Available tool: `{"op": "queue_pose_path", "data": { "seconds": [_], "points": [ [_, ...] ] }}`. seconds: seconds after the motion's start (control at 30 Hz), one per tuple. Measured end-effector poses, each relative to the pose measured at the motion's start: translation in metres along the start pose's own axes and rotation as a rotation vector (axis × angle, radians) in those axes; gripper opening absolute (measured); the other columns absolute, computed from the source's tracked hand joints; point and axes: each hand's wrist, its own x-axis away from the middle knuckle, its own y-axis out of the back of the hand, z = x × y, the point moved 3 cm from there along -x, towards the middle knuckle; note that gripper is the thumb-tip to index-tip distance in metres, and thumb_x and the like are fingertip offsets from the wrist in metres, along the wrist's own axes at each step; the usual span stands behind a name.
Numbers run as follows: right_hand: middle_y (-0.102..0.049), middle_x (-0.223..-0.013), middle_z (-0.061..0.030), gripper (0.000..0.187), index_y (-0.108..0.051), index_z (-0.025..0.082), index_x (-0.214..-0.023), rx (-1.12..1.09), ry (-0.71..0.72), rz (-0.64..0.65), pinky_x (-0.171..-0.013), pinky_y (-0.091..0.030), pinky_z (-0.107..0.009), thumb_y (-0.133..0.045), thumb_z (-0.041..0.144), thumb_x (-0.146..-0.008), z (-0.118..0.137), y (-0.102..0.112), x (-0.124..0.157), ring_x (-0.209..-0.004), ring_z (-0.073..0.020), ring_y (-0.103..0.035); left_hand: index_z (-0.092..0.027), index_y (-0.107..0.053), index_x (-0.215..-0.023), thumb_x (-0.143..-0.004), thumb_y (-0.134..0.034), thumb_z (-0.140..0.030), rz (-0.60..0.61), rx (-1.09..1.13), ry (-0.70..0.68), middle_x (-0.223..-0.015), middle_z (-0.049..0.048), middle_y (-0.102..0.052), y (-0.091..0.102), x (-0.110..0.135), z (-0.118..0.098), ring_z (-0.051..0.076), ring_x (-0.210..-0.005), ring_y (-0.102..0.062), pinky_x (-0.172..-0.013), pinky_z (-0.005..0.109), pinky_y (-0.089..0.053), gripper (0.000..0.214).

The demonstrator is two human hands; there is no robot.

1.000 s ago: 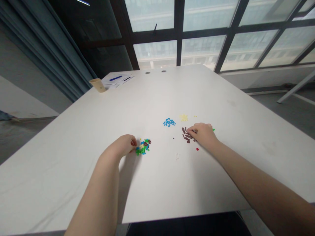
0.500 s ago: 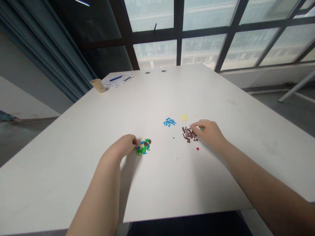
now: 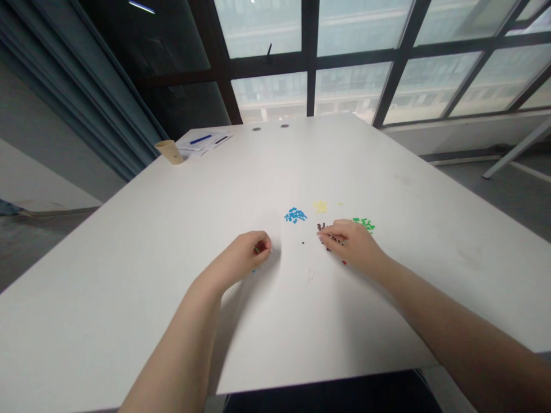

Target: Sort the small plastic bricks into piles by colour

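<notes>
My left hand is closed, fingers curled and thumb against them, over the mixed pile of small coloured pieces. The hand hides most of that pile; only a bit of blue shows below it. Whether the fingers grip a piece is hidden. My right hand is pinched above the small brown pieces, covering much of them. What it pinches, if anything, is too small to make out. A red piece peeks out below the right hand, and green pieces lie just beyond it.
Blue pieces and pale yellow pieces lie in piles farther back. A lone dark piece and faint whitish bits lie between my hands. A paper cup, papers and a pen are at the table's far left.
My left hand has moved right, from beside the mixed pile to over it. My right hand has shifted left and nearer across the brown pieces, uncovering the green ones.
</notes>
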Motion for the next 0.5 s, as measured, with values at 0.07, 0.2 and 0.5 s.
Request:
{"op": "queue_pose_path", "data": {
  "seconds": [0.07, 0.2, 0.5],
  "points": [
    [-0.056, -0.058, -0.0003, 0.016, -0.069, 0.02, -0.077, -0.054, 0.069, 0.018, -0.057, -0.034, -0.024, -0.053, 0.022, -0.078, 0.011, -0.006, 0.004, -0.056, -0.011, -0.047, -0.018, -0.056, -0.075, -0.074, -0.044, -0.021, 0.047, 0.069, -0.102, -0.072, 0.0019, -0.059, -0.017, -0.002, -0.012, 0.013, -0.063, -0.052, -0.059, 0.025, -0.039, 0.013],
    [-0.053, -0.059, -0.0001, 0.015, -0.069, 0.019, -0.078, -0.078, 0.122, 0.085, -0.06, -0.035, -0.024, -0.054, 0.018, -0.076, 0.021, -0.015, 0.01, -0.06, -0.0117, -0.047, -0.018, -0.056, -0.075, -0.076, -0.042, -0.019, 0.087, 0.12, -0.224, -0.07, 0.0006, -0.058, -0.04, -0.006, -0.023, 0.012, -0.061, -0.05, -0.059, 0.024, -0.039, 0.013],
    [-0.042, -0.052, 0.0042, 0.012, -0.07, 0.02, -0.078, -0.157, 0.066, 0.09, -0.053, -0.031, -0.021, -0.058, 0.019, -0.074, 0.02, -0.013, 0.009, -0.052, -0.0089, -0.039, -0.02, -0.052, -0.082, -0.082, -0.046, -0.025, -0.122, 0.144, -0.325, -0.078, 0.0011, -0.056, -0.042, -0.002, -0.037, 0.013, -0.072, -0.052, -0.067, 0.025, -0.041, 0.007]
  ]
}}
